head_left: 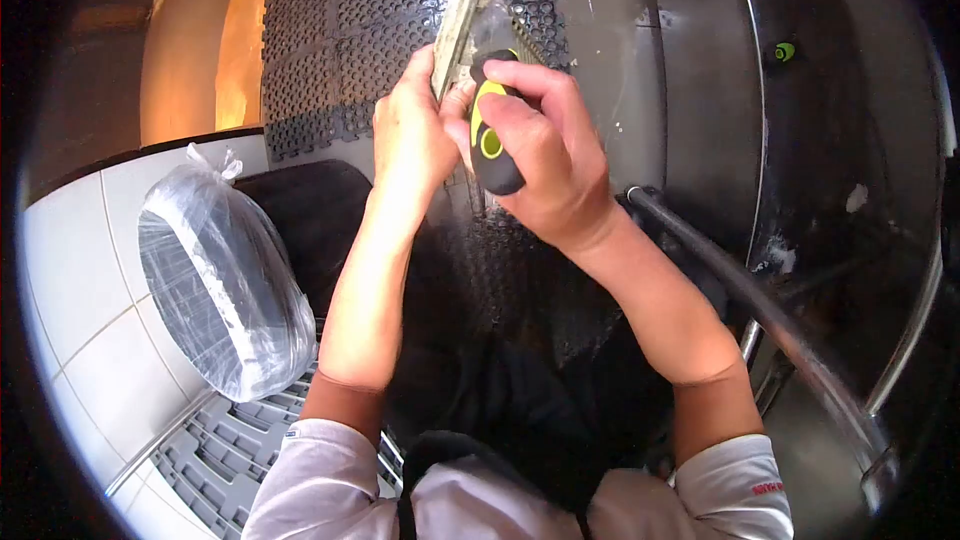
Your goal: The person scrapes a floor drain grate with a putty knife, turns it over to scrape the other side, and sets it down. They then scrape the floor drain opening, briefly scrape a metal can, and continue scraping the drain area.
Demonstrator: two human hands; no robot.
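Yellow-black tool (492, 162) wrapped in right hand (556, 145); pale bar (457, 32) just beyond that grip, pinched by left hand (412, 135); best done with bar held steady, left fingers clear of tool's far end.

Yellow-green and black on the tool handle (490, 140). Creamy white on the long bar (459, 25). Dark gray with round holes on the floor mat (340, 40). White on the tiles (75, 250). White with red letters on the right sleeve (735, 485).
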